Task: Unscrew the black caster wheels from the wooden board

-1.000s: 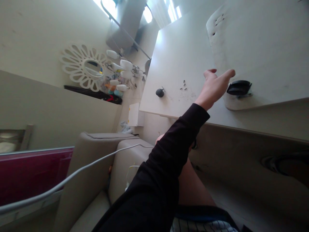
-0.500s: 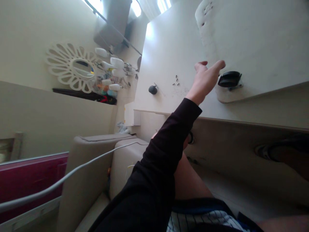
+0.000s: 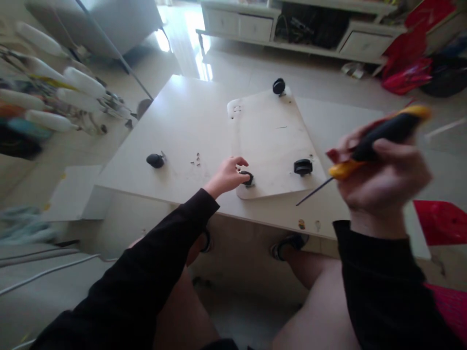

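Observation:
My right hand [image 3: 386,170] grips a screwdriver [image 3: 383,133] with a black and yellow handle; its thin blade points down and left, above the table's front edge. My left hand [image 3: 228,176] is at the near left corner of a pale board [image 3: 270,141], its thumb and fingers curled about a black caster wheel [image 3: 247,179]. How firmly it grips is hard to see. Two other casters stand on the board, a far one [image 3: 279,86] and a right one [image 3: 303,166]. A loose caster [image 3: 155,160] and several small screws [image 3: 197,159] lie to the left.
The board lies on a white table [image 3: 175,112]. Small stickers [image 3: 301,224] mark its front edge. My legs are beneath it. A white cabinet [image 3: 237,24] stands beyond, red bags [image 3: 408,73] at the far right and a white lamp [image 3: 85,81] with several shades at left.
My view has swung right and widened, bringing in the whole board and my right hand with the screwdriver. My left hand, earlier spread beside the caster, now curls about it.

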Demonstrator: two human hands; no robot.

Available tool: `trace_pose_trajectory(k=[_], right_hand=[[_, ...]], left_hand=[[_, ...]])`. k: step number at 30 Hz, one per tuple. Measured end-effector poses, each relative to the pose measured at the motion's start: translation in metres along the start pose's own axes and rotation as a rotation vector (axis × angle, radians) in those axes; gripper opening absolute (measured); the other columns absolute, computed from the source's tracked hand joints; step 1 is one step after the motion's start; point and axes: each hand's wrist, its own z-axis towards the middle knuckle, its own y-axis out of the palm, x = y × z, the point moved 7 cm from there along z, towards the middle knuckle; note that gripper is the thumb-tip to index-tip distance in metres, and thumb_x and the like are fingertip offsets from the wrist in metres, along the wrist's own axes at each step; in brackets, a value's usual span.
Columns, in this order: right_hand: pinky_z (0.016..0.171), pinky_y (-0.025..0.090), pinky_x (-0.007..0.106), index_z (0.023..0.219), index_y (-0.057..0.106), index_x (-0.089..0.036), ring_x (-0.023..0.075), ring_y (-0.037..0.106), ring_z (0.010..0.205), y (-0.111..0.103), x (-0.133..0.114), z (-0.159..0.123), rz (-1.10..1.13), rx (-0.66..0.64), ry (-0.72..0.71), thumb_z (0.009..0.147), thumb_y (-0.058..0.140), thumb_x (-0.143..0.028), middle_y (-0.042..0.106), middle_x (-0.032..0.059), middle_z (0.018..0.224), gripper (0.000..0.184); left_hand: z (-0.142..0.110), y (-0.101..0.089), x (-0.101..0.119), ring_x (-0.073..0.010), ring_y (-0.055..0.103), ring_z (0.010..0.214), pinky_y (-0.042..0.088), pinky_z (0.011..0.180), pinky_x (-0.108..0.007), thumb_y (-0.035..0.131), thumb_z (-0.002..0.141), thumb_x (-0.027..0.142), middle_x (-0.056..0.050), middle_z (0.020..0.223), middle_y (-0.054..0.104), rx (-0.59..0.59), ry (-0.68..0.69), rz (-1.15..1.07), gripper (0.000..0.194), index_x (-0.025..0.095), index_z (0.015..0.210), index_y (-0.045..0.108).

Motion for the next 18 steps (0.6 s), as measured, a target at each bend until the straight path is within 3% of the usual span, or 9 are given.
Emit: trace_pose_trajectory(k=[3,5,10,14,18], right_hand=[[0.067,0.061,0.029,0.092,0.054,-0.031,0.0119,0.060,0.063,0.008,0.046,0.003,0.060,0.082,-0.009,0.081,0.071,-0.033,0.059,-0.0072,0.074,0.021],[0.071,0.062,0.029,0.101,0.054,-0.034,0.0115,0.065,0.069,0.016,0.061,0.001,-0.016,0.078,-0.109,0.083,0.075,-0.032,0.061,-0.0090,0.079,0.028],[0.079,0.063,0.027,0.120,0.062,-0.034,0.0137,0.073,0.091,0.039,0.064,-0.011,-0.348,-0.035,-0.246,0.079,0.089,-0.031,0.070,-0.0047,0.101,0.049],[0.082,0.066,0.031,0.128,0.066,-0.034,0.0169,0.073,0.104,0.045,0.072,-0.026,-0.483,-0.102,-0.177,0.083,0.088,-0.032,0.070,0.0005,0.121,0.051],[0.086,0.068,0.035,0.130,0.068,-0.035,0.0192,0.074,0.106,0.045,0.081,-0.036,-0.493,-0.112,-0.096,0.084,0.087,-0.033,0.070,0.0020,0.124,0.050]], left_hand=[[0.000,-0.003,0.002,-0.0291,0.064,0.109,0.054,0.098,-0.044,0.075,0.069,0.023,-0.010,0.119,0.070,-0.007,0.074,0.167,0.036,0.025,0.105,0.072],[0.000,-0.005,0.003,-0.0283,0.063,0.109,0.053,0.099,-0.043,0.075,0.070,0.023,-0.009,0.117,0.070,-0.033,0.103,0.191,0.037,0.025,0.108,0.072],[-0.002,-0.009,0.011,-0.0295,0.060,0.113,0.050,0.104,-0.044,0.077,0.070,0.020,-0.009,0.114,0.069,-0.063,0.207,0.256,0.036,0.024,0.106,0.074],[-0.001,-0.008,0.013,-0.0309,0.059,0.115,0.048,0.107,-0.049,0.077,0.072,0.019,-0.010,0.117,0.067,-0.099,0.258,0.330,0.035,0.022,0.107,0.076],[-0.001,-0.010,0.010,-0.0302,0.061,0.114,0.049,0.105,-0.048,0.077,0.074,0.018,-0.010,0.117,0.068,-0.064,0.281,0.328,0.037,0.020,0.112,0.075]])
